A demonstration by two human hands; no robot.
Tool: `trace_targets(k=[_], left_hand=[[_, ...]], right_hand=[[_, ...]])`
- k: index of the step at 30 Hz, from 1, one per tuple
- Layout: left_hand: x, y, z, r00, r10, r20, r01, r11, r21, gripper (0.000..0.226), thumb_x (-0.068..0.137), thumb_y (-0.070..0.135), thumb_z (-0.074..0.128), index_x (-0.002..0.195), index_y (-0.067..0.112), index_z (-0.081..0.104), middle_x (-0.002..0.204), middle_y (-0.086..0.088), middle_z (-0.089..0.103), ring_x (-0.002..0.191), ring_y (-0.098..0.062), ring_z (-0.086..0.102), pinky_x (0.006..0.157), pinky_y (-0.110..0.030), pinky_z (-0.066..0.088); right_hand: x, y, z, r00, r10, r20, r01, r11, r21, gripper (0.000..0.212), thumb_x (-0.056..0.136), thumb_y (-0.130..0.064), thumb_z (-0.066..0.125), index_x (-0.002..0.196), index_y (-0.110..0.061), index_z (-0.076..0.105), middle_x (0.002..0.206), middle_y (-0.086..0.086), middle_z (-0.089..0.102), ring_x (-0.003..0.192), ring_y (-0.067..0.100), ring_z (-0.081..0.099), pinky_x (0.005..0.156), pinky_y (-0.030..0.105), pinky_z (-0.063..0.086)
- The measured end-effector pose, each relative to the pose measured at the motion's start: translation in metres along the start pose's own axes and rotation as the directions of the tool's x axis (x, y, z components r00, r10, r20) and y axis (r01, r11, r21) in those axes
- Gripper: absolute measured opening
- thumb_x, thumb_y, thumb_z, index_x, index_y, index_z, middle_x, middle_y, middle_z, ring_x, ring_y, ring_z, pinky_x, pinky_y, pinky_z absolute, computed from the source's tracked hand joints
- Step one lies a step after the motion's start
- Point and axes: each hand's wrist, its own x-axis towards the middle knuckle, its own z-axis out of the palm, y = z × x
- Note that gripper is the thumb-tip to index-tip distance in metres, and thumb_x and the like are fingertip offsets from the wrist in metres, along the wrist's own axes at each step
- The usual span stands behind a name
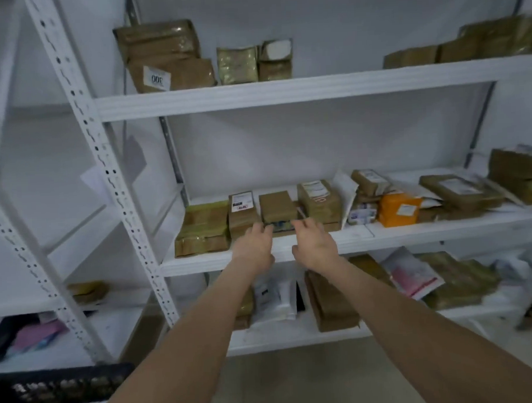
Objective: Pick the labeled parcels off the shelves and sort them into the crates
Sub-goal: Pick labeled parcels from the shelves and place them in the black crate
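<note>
Brown-wrapped stacked parcels (275, 208) sit between our fingertips at the front of the middle shelf (412, 234). Our left hand (254, 244) reaches the stack's left lower corner and our right hand (313, 242) its right. Blur keeps us from telling whether either hand grips. An orange box (397, 209) lies farther right, and a black crate (62, 387) is at the lower left.

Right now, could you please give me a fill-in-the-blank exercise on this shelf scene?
The left hand and right hand reach to the shelf at the ___ level. The one brightly coloured parcel on that shelf is ___. The crate at lower left is ___. Missing: middle; orange; black.
</note>
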Motion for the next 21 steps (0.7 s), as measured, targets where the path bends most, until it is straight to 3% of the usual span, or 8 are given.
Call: trace_targets(k=[9, 16, 21], left_hand=[[0.038, 0.067, -0.111, 0.953, 0.11, -0.283, -0.13, 0.99, -0.051, 0.058, 0.092, 0.019, 0.053, 0.145, 0.016, 0.03, 0.145, -0.008, 0.035, 0.128, -0.029, 0.042, 0.099, -0.042, 0.042], [0.109, 0.063, -0.188, 0.837, 0.137, -0.529, -0.208, 0.975, -0.077, 0.053, 0.09, 0.017, 0.051, 0.141, 0.013, 0.038, 0.14, -0.008, 0.04, 0.127, -0.027, 0.043, 0.097, -0.039, 0.041], [0.171, 0.037, -0.239, 0.707, 0.036, -0.706, -0.199, 0.968, -0.15, 0.042, 0.089, 0.019, 0.052, 0.131, 0.013, 0.051, 0.131, -0.008, 0.048, 0.117, -0.028, 0.051, 0.09, -0.038, 0.044]], right_hand=[[0.02, 0.044, -0.123, 0.965, -0.013, -0.26, 0.012, 1.0, -0.007, 0.056, 0.093, -0.018, 0.051, 0.146, -0.019, 0.032, 0.145, 0.008, 0.038, 0.132, 0.03, 0.035, 0.105, 0.039, 0.036], [0.091, 0.041, -0.198, 0.89, -0.03, -0.455, 0.08, 0.993, 0.092, 0.053, 0.092, -0.016, 0.051, 0.143, -0.019, 0.036, 0.142, 0.008, 0.038, 0.129, 0.028, 0.038, 0.104, 0.04, 0.038], [0.165, 0.018, -0.238, 0.844, -0.013, -0.537, 0.14, 0.971, 0.196, 0.051, 0.094, -0.025, 0.052, 0.143, -0.019, 0.038, 0.143, 0.008, 0.04, 0.131, 0.028, 0.037, 0.102, 0.039, 0.038]])
